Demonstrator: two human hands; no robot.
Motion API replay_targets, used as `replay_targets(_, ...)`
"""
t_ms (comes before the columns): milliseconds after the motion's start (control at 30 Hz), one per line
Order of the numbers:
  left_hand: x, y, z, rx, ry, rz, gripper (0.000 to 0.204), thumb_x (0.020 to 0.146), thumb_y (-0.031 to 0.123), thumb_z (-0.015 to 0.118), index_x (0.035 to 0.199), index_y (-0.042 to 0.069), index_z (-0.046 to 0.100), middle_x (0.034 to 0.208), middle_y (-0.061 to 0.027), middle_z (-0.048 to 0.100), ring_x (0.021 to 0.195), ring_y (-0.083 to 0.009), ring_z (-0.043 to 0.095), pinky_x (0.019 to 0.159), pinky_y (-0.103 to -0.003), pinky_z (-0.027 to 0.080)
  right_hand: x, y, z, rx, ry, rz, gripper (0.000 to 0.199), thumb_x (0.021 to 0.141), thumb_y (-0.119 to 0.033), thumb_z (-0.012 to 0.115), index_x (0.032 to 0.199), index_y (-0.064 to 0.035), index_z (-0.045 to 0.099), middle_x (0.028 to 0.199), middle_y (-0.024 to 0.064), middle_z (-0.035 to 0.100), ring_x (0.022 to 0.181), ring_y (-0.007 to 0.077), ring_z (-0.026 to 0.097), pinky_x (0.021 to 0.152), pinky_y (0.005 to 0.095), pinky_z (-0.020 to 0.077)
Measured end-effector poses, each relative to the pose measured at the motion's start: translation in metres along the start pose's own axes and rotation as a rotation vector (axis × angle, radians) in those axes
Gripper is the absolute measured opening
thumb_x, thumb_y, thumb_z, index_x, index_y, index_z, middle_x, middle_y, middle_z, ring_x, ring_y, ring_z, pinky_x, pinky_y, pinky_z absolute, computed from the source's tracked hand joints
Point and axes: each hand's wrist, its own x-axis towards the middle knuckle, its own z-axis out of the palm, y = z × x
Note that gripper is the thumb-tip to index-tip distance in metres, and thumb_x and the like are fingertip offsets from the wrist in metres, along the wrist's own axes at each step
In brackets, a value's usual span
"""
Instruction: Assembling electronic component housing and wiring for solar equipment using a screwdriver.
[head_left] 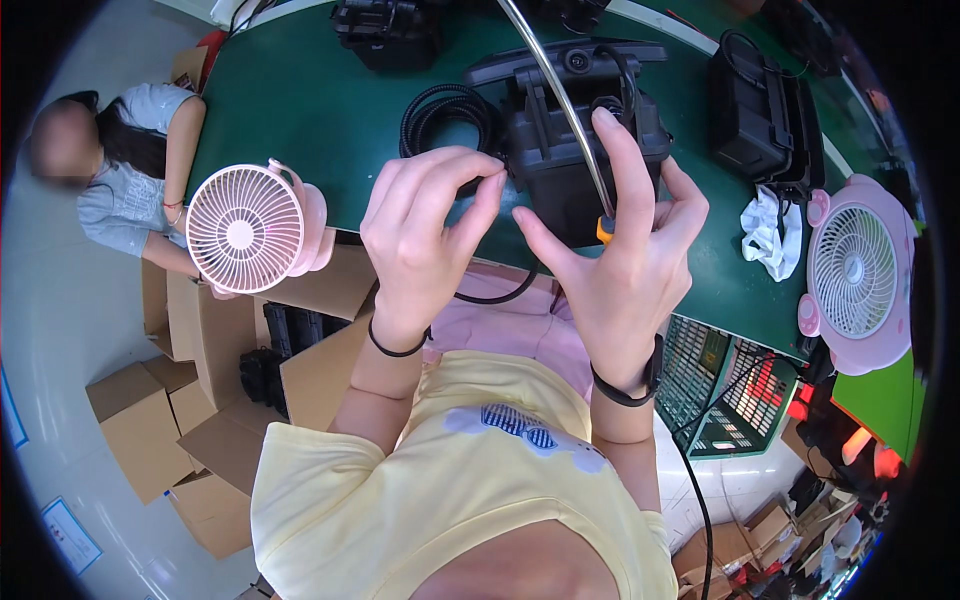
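A black plastic case point(560, 150) stands on the green table in front of me, with its lid raised and a round fitting on top. My left hand point(425, 215) is at its left side, thumb and fingertips pinched together; whatever they hold is too small or hidden. My right hand point(630, 235) is over the case's right front, index finger and thumb stretched apart. Between them shows the orange-and-dark end of a screwdriver point(562, 90), its handle mostly hidden by the hand. The long metal shaft slants up across the case. A coiled black ribbed cable point(440, 110) lies left of the case.
More black cases point(755, 110) stand at the right and the back. A pink-white fan point(245, 230) is left, another pink fan point(855, 270) right, near crumpled white paper point(772, 235). Cardboard boxes point(150, 420) and a green crate point(715, 400) sit below. A person point(140, 150) is at the left.
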Motion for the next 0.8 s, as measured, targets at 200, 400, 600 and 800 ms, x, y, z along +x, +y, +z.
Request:
replay_targets(200,0.005,0.001,-0.001,0.092,-0.016,0.072,0.027,0.066,-0.001,0.079,0.088,0.009,0.067,0.087,-0.0021,0.067,0.077,-0.0216,0.062,0.066,-0.031,0.051,-0.001,0.002,0.003,0.034,0.026,0.008,0.089,0.055,-0.023,0.093,0.136,-0.04,0.059,0.124,0.0168,0.049,0.057,0.012,0.05,0.051,0.0281,0.0522)
replay_targets(400,0.008,0.0,0.001,0.12,-0.019,0.141,0.033,0.064,-0.007,0.077,0.092,0.005,0.063,0.088,-0.0033,0.069,0.075,-0.0193,0.061,0.064,-0.03,0.049,-0.002,0.0,0.003,0.045,0.021,0.002,0.088,0.056,-0.023,0.092,0.136,-0.0404,0.059,0.124,0.0156,0.048,0.058,0.0115,0.05,0.051,0.0279,0.052)
replay_targets(600,0.009,-0.002,0.003,0.111,-0.049,0.12,0.031,0.063,-0.006,0.073,0.089,0.008,0.062,0.086,-0.0024,0.064,0.079,-0.0219,0.062,0.069,-0.031,0.052,0.0,-0.003,-0.001,-0.009,-0.018,0.015,0.088,0.057,-0.03,0.094,0.137,-0.0291,0.059,0.118,0.0152,0.049,0.062,0.0145,0.05,0.057,0.0285,0.0518)
replay_targets(800,0.01,-0.007,0.007,0.062,-0.081,0.151,0.029,0.065,-0.007,0.074,0.087,0.006,0.061,0.085,-0.0039,0.064,0.077,-0.022,0.062,0.067,-0.032,0.051,0.004,-0.001,-0.001,-0.015,-0.011,0.038,0.088,0.057,-0.032,0.095,0.137,-0.0281,0.059,0.117,0.0144,0.05,0.065,0.0148,0.052,0.057,0.0288,0.0531)
